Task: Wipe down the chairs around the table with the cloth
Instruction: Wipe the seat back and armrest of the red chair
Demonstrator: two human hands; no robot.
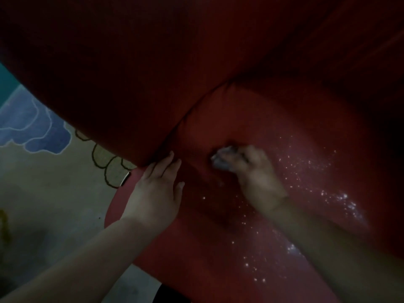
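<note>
A red upholstered chair (273, 132) fills most of the dim view, its backrest (131, 73) rising at the top left above the seat. My right hand (253, 173) grips a small grey cloth (220, 157) and presses it onto the seat near the crease under the backrest. My left hand (157, 189) lies flat with straight fingers on the seat's left edge, its fingertips at the crease. Glinting wet specks (336, 200) are scattered over the seat to the right of my right hand.
To the left, below the chair, lies a floor mat (43, 182) with a blue cloud shape (28, 125) and dark outlined curls. A small metal part (126, 178) of the chair shows at the seat's left edge. The scene is very dark.
</note>
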